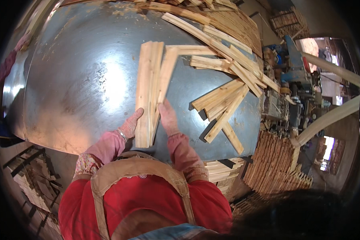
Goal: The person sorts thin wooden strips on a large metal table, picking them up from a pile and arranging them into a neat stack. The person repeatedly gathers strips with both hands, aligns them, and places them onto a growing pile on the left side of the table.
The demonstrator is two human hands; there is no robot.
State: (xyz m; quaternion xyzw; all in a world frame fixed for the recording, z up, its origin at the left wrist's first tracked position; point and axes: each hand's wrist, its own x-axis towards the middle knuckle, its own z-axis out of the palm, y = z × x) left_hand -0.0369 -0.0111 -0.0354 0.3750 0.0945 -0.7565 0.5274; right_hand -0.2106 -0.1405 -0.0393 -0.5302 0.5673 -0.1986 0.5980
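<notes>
Several pale wooden strips (pixel 145 88) lie lengthwise in front of me on a grey metal table (pixel 80 52). My left hand (pixel 129 125), in a pink glove, grips their left edge near the close end, its thumb over the top face. My right hand (pixel 169 119), also gloved, holds the right side of the group, its fingertips at the near end of a slanted strip (pixel 169 72). That strip leans away to the right at its far end. The undersides of the strips, and the fingers beneath them, are hidden.
A loose fan of strips (pixel 218 102) lies to the right on the table, below a crossed pile of longer ones (pixel 220 44). Blue machinery (pixel 296 60) with ribbed hoses (pixel 328 120) stands beyond the right edge. Stacked wood (pixel 268 160) is at lower right.
</notes>
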